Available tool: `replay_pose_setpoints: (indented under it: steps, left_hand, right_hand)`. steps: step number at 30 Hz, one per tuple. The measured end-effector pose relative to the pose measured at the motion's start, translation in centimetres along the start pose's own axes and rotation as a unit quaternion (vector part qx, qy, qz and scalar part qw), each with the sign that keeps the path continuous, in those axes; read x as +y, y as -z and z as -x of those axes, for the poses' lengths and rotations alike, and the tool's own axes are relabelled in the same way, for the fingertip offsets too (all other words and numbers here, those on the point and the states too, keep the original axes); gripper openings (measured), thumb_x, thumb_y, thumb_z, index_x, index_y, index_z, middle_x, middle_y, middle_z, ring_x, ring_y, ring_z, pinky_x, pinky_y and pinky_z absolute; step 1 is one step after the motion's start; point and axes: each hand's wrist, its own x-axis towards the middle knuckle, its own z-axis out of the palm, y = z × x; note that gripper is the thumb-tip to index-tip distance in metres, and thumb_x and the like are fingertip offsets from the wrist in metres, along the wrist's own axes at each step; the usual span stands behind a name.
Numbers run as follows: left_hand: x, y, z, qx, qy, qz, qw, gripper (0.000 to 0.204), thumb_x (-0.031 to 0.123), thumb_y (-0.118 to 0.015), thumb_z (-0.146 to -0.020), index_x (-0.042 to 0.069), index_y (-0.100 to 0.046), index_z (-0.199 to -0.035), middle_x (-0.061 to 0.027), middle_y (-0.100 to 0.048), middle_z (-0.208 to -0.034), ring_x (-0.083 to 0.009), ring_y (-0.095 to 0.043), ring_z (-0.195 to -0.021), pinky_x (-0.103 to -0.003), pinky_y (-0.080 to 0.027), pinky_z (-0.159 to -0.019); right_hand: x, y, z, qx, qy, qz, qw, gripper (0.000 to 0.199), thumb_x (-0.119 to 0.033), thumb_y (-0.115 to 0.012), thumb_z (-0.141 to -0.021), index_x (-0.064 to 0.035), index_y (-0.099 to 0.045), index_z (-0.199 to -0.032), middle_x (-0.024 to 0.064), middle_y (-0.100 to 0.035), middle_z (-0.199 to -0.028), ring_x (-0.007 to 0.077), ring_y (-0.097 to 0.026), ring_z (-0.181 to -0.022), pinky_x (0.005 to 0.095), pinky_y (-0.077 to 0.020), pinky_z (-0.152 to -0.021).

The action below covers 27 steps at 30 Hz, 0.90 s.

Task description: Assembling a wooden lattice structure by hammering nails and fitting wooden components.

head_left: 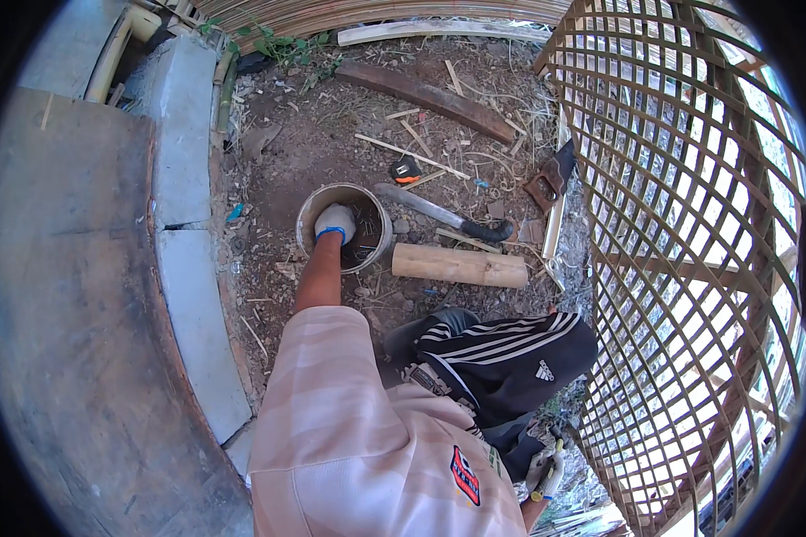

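My left hand (336, 221), in a pale glove with a blue cuff, reaches down into a round bucket (305, 215). Its fingers are hidden there, beside a pile of nails (364, 234) in the bottom. Low at the right, next to my leg, my gloved right hand (544, 473) is closed round a thin, dark-ended thing (559, 440) whose kind I cannot make out. To the right of the bucket lie a machete (430, 208) with a black handle and a thick cut length of bamboo (461, 266).
An orange and black tape measure (405, 170), thin bamboo strips (412, 156) and a wooden beam (430, 97) lie on the dirt. A handsaw (548, 181) leans near a bamboo lattice panel (681, 233) at the right. Pale blocks (197, 313) edge a board (81, 268) at the left.
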Motion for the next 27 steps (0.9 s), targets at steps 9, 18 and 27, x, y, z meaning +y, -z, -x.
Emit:
replay_pose_setpoints:
  steps: [9,18,27]
  left_hand:
    - [-2.9,4.6,6.6,-0.201,0.081,0.45,0.866,0.041,0.033,-0.067,-0.099,0.014,-0.065,-0.135,-0.0013,-0.071,-0.123,-0.0208,-0.066,-0.104,-0.043,-0.052,-0.095]
    - [2.9,11.8,15.9,-0.121,-0.037,0.585,0.801,0.027,0.02,-0.062,-0.099,0.004,-0.069,-0.119,-0.0065,-0.073,-0.109,-0.0166,-0.068,-0.092,-0.032,-0.055,-0.086]
    - [30.5,21.3,28.1,-0.021,-0.489,0.368,0.791,0.016,0.011,-0.063,-0.093,0.001,-0.068,-0.106,-0.0142,-0.071,-0.099,-0.0288,-0.069,-0.093,-0.036,-0.052,-0.086]
  right_hand:
    - [-4.7,-0.4,2.1,0.022,-0.102,0.138,0.985,0.02,-0.02,-0.066,-0.094,-0.0077,-0.063,-0.109,0.0025,-0.065,-0.082,0.0163,-0.064,-0.07,0.0332,-0.052,-0.065]
    - [-10.2,6.2,5.9,0.06,-0.057,0.26,0.962,0.017,-0.02,-0.065,-0.093,-0.0035,-0.062,-0.095,0.01,-0.064,-0.076,0.0261,-0.064,-0.066,0.0463,-0.059,-0.064]
    - [-12.6,2.2,10.0,0.074,-0.019,0.492,0.867,0.034,-0.03,-0.058,-0.095,0.0013,-0.069,-0.086,0.0111,-0.07,-0.073,0.0213,-0.069,-0.064,0.0362,-0.0557,-0.064]
